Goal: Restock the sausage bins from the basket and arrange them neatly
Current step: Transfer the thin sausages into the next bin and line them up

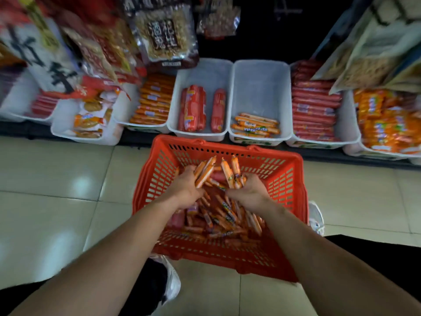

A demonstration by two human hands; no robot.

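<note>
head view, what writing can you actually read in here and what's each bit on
"酒鬼花生": dark panel on the clear peanut bag, somewhat blurred.
Big black brush characters on the white pack at left: too blurred to read.
White sticker at the peanut bag's foot: too small.
Wrapper print on the thin sausages over the basket: too blurred.
Label strips on the bin fronts: unreadable.

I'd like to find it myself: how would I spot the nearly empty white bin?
Behind the red basket on the floor runs a row of white bins. Take the bin behind its far right corner: mostly bare, only a few thin orange sausages at its front.
</note>
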